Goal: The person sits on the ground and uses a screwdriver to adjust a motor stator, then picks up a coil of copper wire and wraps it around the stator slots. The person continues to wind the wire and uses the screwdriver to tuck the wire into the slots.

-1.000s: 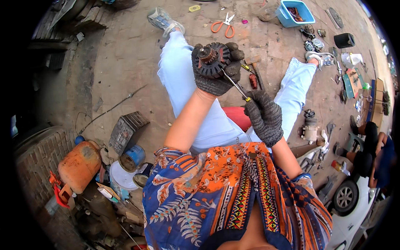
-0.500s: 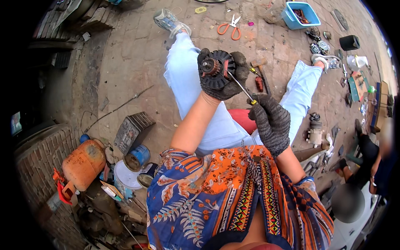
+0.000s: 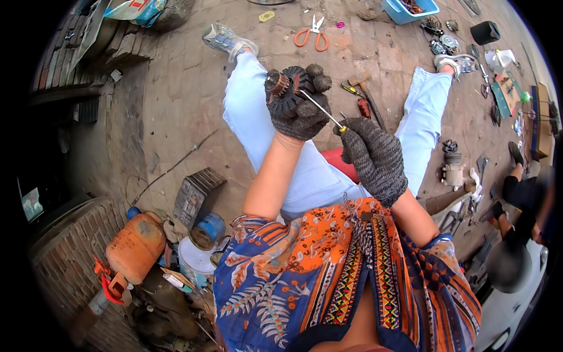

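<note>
Paving (image 3: 176, 105); two hands (image 3: 302, 122) (image 3: 378, 161) holding one rotor (image 3: 284, 106), one screwdriver (image 3: 322, 110).

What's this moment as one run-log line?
left hand: holding slotted rotor | right hand: holding screwdriver, tip at rotor | scissors, hammer: on ground

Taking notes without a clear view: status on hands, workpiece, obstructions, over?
Left hand gripping slotted rotor. Right hand holding thin-shafted tool, tip at rotor, contact unclear. Hammer on ground beyond, nothing visibly blocking.

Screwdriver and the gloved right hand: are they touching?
Touching: the head view shows the gloved right hand closed around the screwdriver, which sticks out from the grip.
</note>
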Available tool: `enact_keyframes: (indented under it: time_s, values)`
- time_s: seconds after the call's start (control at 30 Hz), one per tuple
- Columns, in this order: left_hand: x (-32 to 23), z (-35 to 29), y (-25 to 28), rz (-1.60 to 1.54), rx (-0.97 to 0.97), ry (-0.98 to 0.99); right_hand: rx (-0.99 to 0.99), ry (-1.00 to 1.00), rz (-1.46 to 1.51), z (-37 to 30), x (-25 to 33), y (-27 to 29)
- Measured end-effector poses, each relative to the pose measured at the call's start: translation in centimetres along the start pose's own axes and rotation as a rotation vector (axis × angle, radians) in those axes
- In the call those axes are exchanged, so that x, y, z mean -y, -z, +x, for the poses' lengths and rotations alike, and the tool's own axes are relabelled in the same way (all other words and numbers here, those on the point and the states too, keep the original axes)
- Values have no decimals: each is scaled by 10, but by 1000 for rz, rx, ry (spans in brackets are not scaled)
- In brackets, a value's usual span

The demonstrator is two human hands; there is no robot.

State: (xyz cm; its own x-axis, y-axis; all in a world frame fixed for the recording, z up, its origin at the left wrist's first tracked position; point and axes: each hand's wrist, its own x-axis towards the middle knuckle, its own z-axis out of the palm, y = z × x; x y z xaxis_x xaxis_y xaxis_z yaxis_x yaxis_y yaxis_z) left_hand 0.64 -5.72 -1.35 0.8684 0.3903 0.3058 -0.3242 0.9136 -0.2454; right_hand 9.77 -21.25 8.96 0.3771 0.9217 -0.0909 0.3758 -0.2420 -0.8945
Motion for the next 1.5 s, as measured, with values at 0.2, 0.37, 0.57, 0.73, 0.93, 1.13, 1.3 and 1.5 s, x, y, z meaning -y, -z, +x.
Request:
enact_keyframes:
  time_s: [0.2,0.37,0.57,0.73,0.93,1.13,1.3,1.5]
  values:
    - [-6,5,5,-58,-147,17,-55,-38,-52,7,-11,0]
    - [-5,8,7,-81,-183,19,-50,23,-103,14,-21,2]
    - [-5,9,7,-81,-141,32,-23,189,-235,22,-17,10]
    - [-2,8,-2,-68,-128,24,-29,180,-312,23,3,17]
    - [-4,5,0,-33,-140,37,1,239,-441,28,12,25]
    - [-3,5,-2,-17,-145,58,59,335,-544,40,15,42]
    - [-6,4,6,71,-149,51,37,420,-593,48,8,47]
    - [-4,6,3,70,-127,79,78,410,-666,51,11,50]
